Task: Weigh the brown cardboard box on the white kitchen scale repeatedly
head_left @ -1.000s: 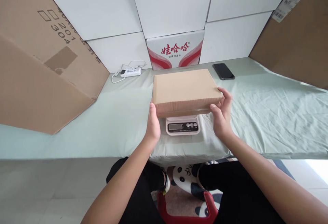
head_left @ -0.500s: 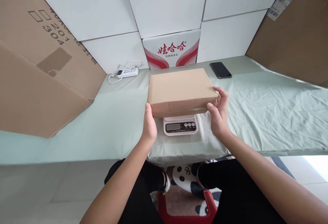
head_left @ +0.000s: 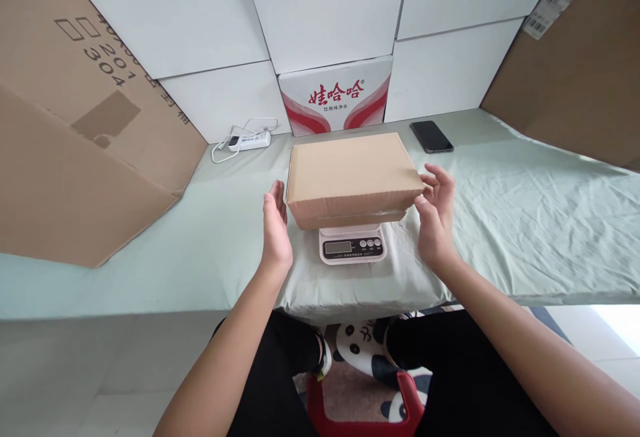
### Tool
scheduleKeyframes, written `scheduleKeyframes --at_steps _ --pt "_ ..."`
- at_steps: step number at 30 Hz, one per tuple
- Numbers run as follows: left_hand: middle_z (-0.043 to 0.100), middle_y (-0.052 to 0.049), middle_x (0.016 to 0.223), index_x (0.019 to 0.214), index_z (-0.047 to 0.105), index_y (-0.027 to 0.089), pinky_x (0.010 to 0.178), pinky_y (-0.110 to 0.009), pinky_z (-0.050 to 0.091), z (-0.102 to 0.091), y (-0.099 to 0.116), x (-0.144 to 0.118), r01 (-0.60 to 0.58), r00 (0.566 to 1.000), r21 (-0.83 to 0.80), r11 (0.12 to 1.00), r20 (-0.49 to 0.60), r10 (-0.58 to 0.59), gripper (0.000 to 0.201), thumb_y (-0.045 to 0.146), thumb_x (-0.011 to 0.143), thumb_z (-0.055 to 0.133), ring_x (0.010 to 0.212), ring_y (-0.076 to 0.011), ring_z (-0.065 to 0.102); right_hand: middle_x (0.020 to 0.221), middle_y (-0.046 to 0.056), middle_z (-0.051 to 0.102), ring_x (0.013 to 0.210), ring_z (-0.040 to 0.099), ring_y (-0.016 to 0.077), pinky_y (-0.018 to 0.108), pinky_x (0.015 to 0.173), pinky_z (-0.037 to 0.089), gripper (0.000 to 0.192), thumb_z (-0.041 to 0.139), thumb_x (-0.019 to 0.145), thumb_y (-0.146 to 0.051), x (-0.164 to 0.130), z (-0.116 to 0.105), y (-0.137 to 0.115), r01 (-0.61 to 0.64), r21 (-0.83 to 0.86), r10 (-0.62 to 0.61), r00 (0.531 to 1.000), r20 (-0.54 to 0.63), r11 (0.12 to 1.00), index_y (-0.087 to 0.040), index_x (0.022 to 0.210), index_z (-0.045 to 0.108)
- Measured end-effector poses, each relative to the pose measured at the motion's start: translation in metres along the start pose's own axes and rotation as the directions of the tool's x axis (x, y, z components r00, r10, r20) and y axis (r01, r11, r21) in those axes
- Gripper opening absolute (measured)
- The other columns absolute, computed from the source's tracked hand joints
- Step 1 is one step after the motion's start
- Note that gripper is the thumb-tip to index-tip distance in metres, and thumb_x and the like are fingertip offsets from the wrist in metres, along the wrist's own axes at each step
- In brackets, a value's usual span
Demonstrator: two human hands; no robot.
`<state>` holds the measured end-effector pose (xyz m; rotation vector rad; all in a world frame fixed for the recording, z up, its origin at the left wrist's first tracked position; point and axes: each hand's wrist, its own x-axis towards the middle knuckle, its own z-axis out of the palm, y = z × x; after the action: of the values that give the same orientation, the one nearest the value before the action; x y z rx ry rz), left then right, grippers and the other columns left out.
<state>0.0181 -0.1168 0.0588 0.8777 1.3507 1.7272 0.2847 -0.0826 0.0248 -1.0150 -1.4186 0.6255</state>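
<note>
A flat brown cardboard box [head_left: 353, 174] rests on a small white digital scale [head_left: 353, 246], whose display and buttons show below the box's front edge. My left hand [head_left: 275, 230] hovers just left of the box, fingers apart, a small gap between them. My right hand [head_left: 435, 217] is open at the box's right front corner, its fingertips close to or barely at the corner. Neither hand holds anything.
The table is covered by a pale green cloth [head_left: 525, 224]. A black phone [head_left: 431, 136] lies back right, a white power strip [head_left: 249, 139] back left. A red-and-white carton [head_left: 335, 97] stands behind the box. Large cardboard sheets [head_left: 75, 130] lean at left and right [head_left: 575, 84].
Both hands have let go of the box and drawn apart from its sides; the box now sits on the scale by itself.
</note>
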Motion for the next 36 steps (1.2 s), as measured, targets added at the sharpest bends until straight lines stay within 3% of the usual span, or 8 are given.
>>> scheduleKeyframes --at_steps 8,21,29,36 --pt "0.050 -0.007 0.180 0.157 0.063 0.030 0.142 -0.041 0.031 -0.004 0.002 0.013 0.035 0.999 -0.013 0.999 -0.036 -0.036 0.069 0.068 0.112 0.029 0.172 -0.0250 0.039 0.150 0.008 0.058 0.145 0.058 0.0403 0.074 0.117 0.055 0.052 0.054 0.103 -0.060 0.004 -0.003 0.010 0.038 -0.015 -0.039 0.999 -0.033 0.999 -0.053 0.154 0.046" --pt "0.055 -0.012 0.177 0.148 0.069 0.027 0.135 -0.043 0.043 -0.008 -0.013 0.032 0.081 0.991 -0.032 0.996 -0.107 -0.084 0.065 0.067 0.112 0.033 0.165 -0.0297 0.052 0.141 0.010 0.061 0.142 0.059 0.0395 0.073 0.117 0.054 0.050 0.055 0.100 -0.062 0.008 0.003 0.014 0.013 0.028 -0.010 0.997 -0.080 1.000 -0.047 0.147 0.052" --pt "0.057 -0.010 0.175 0.143 0.071 0.024 0.135 -0.043 0.043 -0.007 -0.017 0.039 0.115 0.982 -0.047 0.992 -0.143 -0.121 0.057 0.054 0.116 0.030 0.163 -0.0273 0.054 0.134 0.006 0.064 0.128 0.065 0.0318 0.065 0.115 0.054 0.045 0.056 0.099 -0.053 0.010 0.008 0.013 -0.010 0.112 0.025 0.991 -0.132 0.994 -0.042 0.143 0.057" --pt "0.070 -0.013 0.162 0.129 0.078 0.024 0.133 -0.050 0.045 -0.014 -0.031 0.046 0.082 0.990 -0.002 0.997 -0.119 -0.082 0.062 0.062 0.113 0.032 0.160 -0.0319 0.057 0.129 0.006 0.064 0.124 0.066 0.0290 0.056 0.109 0.057 0.044 0.056 0.097 -0.053 0.013 0.008 0.009 -0.011 0.148 0.034 0.988 -0.153 0.989 -0.039 0.138 0.059"
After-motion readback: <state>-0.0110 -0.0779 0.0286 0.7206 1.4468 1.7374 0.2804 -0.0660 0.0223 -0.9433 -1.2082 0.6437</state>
